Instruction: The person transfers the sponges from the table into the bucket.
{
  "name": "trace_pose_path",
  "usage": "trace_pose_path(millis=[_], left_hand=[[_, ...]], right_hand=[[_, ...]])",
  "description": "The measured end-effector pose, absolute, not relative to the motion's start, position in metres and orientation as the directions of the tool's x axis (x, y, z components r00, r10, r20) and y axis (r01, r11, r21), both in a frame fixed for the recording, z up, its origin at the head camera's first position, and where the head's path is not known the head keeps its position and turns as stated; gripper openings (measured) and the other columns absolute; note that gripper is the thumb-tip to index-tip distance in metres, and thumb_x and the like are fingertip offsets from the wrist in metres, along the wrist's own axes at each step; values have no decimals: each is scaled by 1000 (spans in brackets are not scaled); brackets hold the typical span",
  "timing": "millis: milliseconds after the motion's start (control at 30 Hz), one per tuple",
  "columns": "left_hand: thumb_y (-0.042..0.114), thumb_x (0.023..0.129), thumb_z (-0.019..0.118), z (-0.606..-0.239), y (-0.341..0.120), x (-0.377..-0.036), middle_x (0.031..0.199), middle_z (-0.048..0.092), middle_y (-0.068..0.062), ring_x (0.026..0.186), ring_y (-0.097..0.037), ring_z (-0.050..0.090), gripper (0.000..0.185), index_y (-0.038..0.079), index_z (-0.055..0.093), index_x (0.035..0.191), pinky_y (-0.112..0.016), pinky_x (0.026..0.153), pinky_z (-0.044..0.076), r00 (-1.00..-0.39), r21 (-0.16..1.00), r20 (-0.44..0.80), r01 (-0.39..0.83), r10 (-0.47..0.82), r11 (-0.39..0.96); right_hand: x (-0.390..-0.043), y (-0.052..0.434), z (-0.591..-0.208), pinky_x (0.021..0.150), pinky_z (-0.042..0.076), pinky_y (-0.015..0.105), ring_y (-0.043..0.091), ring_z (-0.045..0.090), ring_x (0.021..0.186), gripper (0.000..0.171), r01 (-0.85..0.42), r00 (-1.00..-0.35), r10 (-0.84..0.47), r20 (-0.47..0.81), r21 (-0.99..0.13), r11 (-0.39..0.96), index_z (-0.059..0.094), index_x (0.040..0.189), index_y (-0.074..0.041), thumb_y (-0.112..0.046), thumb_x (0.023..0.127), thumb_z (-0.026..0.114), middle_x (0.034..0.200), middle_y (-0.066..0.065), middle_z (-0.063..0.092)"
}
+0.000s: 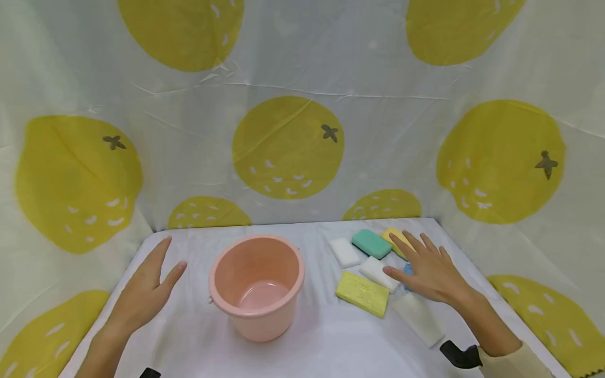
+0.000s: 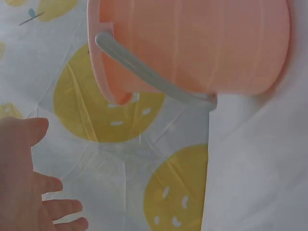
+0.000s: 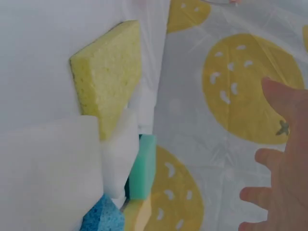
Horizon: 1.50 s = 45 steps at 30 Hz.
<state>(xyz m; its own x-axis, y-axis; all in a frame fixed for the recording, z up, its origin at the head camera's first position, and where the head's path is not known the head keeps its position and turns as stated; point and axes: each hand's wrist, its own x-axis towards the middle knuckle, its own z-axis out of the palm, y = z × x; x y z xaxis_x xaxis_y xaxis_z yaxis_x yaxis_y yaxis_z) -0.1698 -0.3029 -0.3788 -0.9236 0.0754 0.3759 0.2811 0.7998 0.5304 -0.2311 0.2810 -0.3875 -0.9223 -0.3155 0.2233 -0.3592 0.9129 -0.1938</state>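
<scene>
A pink bucket stands upright on the white table, its inside bare to the bottom. In the left wrist view its grey handle hangs down along the side. To the bucket's left is my left hand, raised with fingers extended and holding nothing. My right hand hovers over a group of sponges, fingers spread. Among them are a yellow-green sponge, a green sponge, a yellow sponge, several white sponges and a blue sponge, partly hidden by the hand in the head view.
A curtain printed with yellow fruit encloses the table at the back and both sides. White cloth covers the tabletop. Dark straps show near both wrists, one black strap beside the right sleeve.
</scene>
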Motion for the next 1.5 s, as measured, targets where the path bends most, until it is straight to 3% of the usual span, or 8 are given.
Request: trace_pose_path(millis=[33,167,267,467,567,867,1200,1500], left_hand=[[36,109,53,-379,-299,-170,164,25,-27,147,-51,24,73,3,19,164,-68,112,23,-922,567,381,295,72,770],[28,109,56,-383,-280,-172,159,37,-23,144,-46,34,64,1,28,161,-30,110,39,-928,738,370,328,54,589],[23,109,57,-387,-263,-173,155,43,-22,143,-39,39,60,-3,33,158,-10,98,37,-946,863,321,309,37,399],[19,106,63,-400,-238,-170,148,53,-21,130,-14,55,52,-5,47,149,-15,100,41,-976,963,213,203,-42,178],[13,104,65,-409,-232,-168,144,56,-24,122,-8,61,47,-7,52,145,-18,99,45,-974,975,205,195,-93,109],[9,103,66,-420,-229,-168,134,63,-25,114,-19,68,44,-7,55,143,-25,94,51,-963,971,239,240,-123,13],[8,104,64,-425,-226,-168,131,65,-21,108,-19,70,42,-8,56,141,-26,89,53,-958,969,239,247,-158,-32],[11,104,64,-432,-225,-171,133,65,-19,108,-18,69,43,-7,56,142,-24,84,54,-950,965,252,261,-184,-27]], right_hand=[[-230,282,-390,100,15,85,62,21,143,87,-363,-920,-318,228,-197,911,32,164,-17,-67,97,57,163,25,29],[-228,288,-400,101,22,82,61,26,141,86,-394,-903,-337,266,-204,896,34,162,-11,-61,98,61,160,27,32],[-228,289,-406,101,28,79,57,30,141,86,-423,-887,-348,303,-235,875,33,162,-9,-57,98,64,159,26,35],[-227,289,-413,99,32,77,49,34,141,86,-444,-879,-346,329,-294,846,30,163,-11,-53,98,67,159,23,36],[-226,289,-414,97,33,78,50,34,141,86,-436,-885,-338,321,-311,845,30,164,-11,-52,98,66,159,23,36],[-219,296,-428,95,33,78,54,36,136,86,-392,-902,-279,331,-351,851,33,160,-3,-52,98,67,156,27,38],[-204,309,-456,96,37,75,56,42,130,78,-329,-930,-217,296,-413,849,47,146,10,-46,97,71,145,34,45],[-192,313,-488,93,44,69,53,52,120,88,-223,-972,-173,158,-399,890,53,138,15,-55,90,76,131,34,54]])
